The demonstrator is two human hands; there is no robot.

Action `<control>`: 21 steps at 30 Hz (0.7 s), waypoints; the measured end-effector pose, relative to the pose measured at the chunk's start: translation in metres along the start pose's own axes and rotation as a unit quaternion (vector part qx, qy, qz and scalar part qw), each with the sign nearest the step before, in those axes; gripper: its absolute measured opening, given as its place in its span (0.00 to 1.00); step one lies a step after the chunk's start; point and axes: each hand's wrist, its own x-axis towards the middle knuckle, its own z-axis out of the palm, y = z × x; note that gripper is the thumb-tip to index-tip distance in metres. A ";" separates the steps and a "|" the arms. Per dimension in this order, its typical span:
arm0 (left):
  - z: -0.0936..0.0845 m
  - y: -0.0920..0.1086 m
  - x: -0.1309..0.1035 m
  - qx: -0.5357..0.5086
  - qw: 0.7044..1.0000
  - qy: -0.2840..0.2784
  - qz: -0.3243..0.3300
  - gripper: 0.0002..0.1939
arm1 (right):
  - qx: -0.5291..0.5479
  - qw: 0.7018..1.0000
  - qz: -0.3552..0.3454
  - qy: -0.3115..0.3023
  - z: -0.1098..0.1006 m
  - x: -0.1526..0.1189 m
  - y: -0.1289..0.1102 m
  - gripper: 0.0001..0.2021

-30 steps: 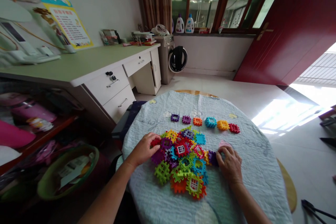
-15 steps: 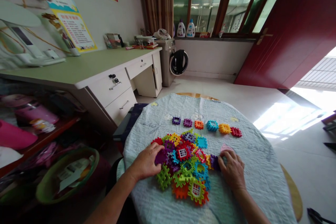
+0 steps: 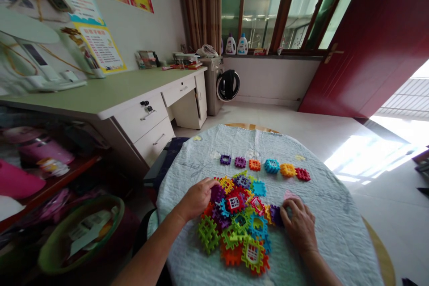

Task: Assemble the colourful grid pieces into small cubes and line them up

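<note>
A pile of colourful toothed plastic blocks [image 3: 239, 223] lies on the cloth-covered round table. My left hand [image 3: 197, 197] is closed at the pile's left edge, its fingertips against a purple block [image 3: 217, 192]. On the right, my right hand [image 3: 299, 221] rests on the cloth with curled fingers touching a dark purple block [image 3: 276, 215] beside a yellow one; what it grips, if anything, is hidden. Behind the pile runs a row: purple frame [image 3: 225, 159], purple block [image 3: 240, 162], orange block [image 3: 254, 165], blue stack [image 3: 271, 166], yellow stack [image 3: 288, 170] and red blocks [image 3: 303, 174].
A pale blue cloth [image 3: 321, 196] covers the table. To the left are a green-topped desk [image 3: 124, 85], a shelf with pink items and a green bin [image 3: 47, 250]. A washing machine [image 3: 212, 82] stands at the back, and a red door [image 3: 362, 44] at the right.
My left hand has shifted slightly right and drawn its fingers together over the pile's left edge. The view has tilted up a little. My right hand stays by the dark purple block.
</note>
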 end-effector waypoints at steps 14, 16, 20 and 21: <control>0.006 0.004 0.016 0.237 0.964 -0.121 0.026 0.34 | -0.007 1.000 -0.005 -0.001 0.000 0.000 -0.001 0.11; 0.004 0.007 0.019 0.256 0.958 -0.127 0.030 0.32 | -0.006 1.000 -0.004 0.002 0.000 0.000 -0.001 0.11; 0.001 0.014 0.023 0.293 0.946 -0.134 0.043 0.27 | -0.004 1.000 -0.006 0.006 -0.001 0.000 -0.002 0.11; 0.000 0.015 0.024 0.301 0.943 -0.135 0.049 0.25 | -0.004 1.000 -0.006 0.006 -0.001 -0.001 -0.002 0.11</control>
